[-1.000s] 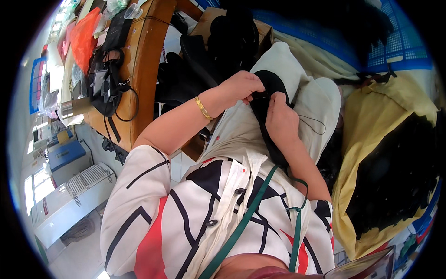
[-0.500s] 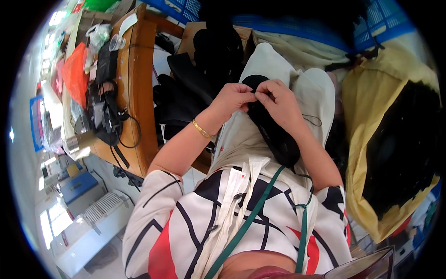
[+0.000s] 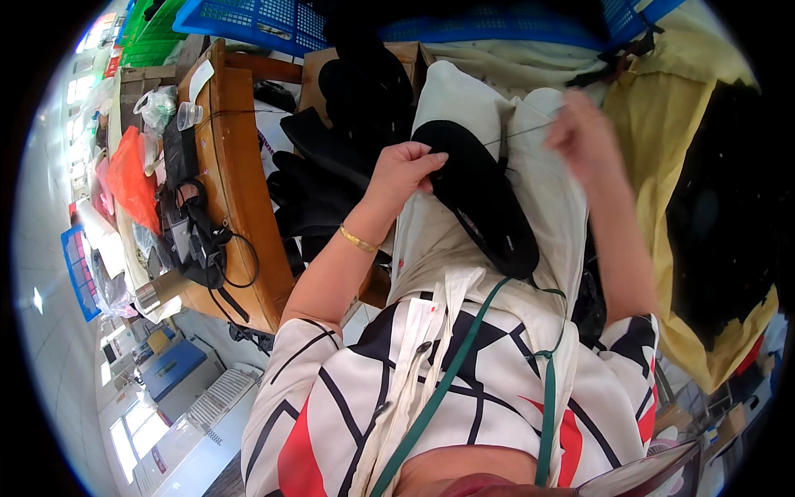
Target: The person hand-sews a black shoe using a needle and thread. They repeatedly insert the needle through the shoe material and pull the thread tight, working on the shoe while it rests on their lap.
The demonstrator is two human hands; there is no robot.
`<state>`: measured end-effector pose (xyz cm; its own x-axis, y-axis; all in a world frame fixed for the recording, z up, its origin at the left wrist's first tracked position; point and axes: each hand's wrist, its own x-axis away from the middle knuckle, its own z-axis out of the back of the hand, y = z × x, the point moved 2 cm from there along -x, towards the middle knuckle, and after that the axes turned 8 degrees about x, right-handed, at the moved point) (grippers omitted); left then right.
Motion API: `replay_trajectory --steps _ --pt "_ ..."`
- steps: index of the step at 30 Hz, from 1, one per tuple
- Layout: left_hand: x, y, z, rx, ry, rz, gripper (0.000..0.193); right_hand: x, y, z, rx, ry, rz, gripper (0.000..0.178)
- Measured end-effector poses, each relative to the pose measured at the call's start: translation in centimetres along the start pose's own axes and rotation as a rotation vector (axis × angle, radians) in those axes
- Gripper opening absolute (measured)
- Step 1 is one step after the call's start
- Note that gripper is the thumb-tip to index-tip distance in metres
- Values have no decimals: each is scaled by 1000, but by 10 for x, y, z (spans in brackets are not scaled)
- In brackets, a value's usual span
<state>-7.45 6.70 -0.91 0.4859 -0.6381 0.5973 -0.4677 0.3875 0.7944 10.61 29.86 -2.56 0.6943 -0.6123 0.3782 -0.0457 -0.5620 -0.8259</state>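
Note:
A black, shoe-shaped piece (image 3: 484, 203), apparently a cloth shoe, lies slantwise over my lap, its far end resting near my knees. My left hand (image 3: 407, 172) pinches its far left edge between thumb and fingers. From that end a dark thread (image 3: 530, 129) runs taut to the right, up to my right hand (image 3: 581, 137). That hand is raised beyond my right knee, blurred by motion, with its fingers drawn together on the thread. Whether a needle is in it cannot be made out. A pale apron (image 3: 431, 240) covers my lap beneath the shoe.
More black shoe pieces (image 3: 323, 178) are heaped to the left, by a cardboard box (image 3: 422, 62). A wooden table (image 3: 240, 190) with bags and cables stands farther left. At right is a yellow cloth sack (image 3: 642, 116) of black material; blue crates (image 3: 248, 25) line the back.
My right hand has left the shoe and swung out to the right, drawing the thread taut. The left hand keeps its pinch on the shoe's edge, and more of the shoe shows.

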Motion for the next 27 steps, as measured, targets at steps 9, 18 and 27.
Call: replay_trajectory --steps 9,18,27 --pt "-6 -1 3 -81 -83 -39 18 12 -83 111 215 714 692 5" --pt "23 22 -25 -1047 100 -883 16 16 33 -50 1578 -334 789 28" --pt "39 12 -35 -1173 124 -848 36 9 13 -80 404 -104 264 25"
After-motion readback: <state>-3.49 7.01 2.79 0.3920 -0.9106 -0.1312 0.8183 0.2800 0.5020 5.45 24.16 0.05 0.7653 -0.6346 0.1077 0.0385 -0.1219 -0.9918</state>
